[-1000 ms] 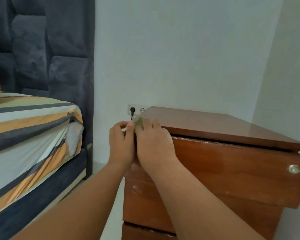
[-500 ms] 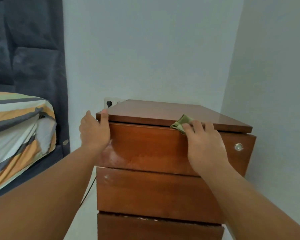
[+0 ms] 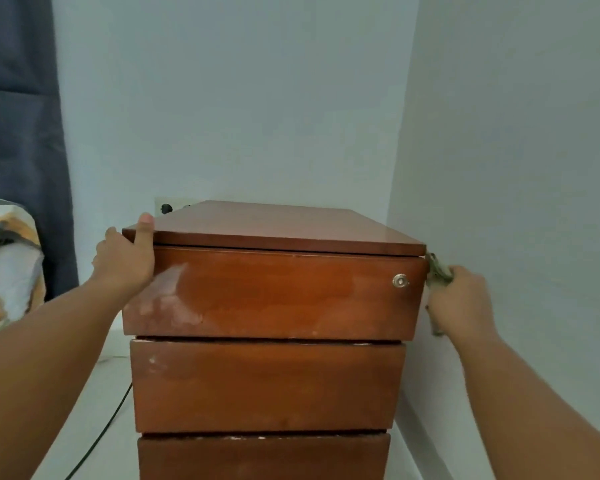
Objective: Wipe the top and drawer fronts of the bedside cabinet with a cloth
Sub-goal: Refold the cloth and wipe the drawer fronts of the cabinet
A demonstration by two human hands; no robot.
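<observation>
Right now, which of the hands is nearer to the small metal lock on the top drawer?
The right hand. It holds the cloth at the cabinet's right edge, just beside the lock. The left hand grips the top's far left corner, across the whole drawer front.

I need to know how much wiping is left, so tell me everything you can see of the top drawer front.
The top drawer front is glossy reddish-brown wood, shut, just under the cabinet top. A round silver lock sits near its right end; pale scuffs mark its left part. The left hand grips its left edge; the right hand holds the cloth at its right edge.
</observation>
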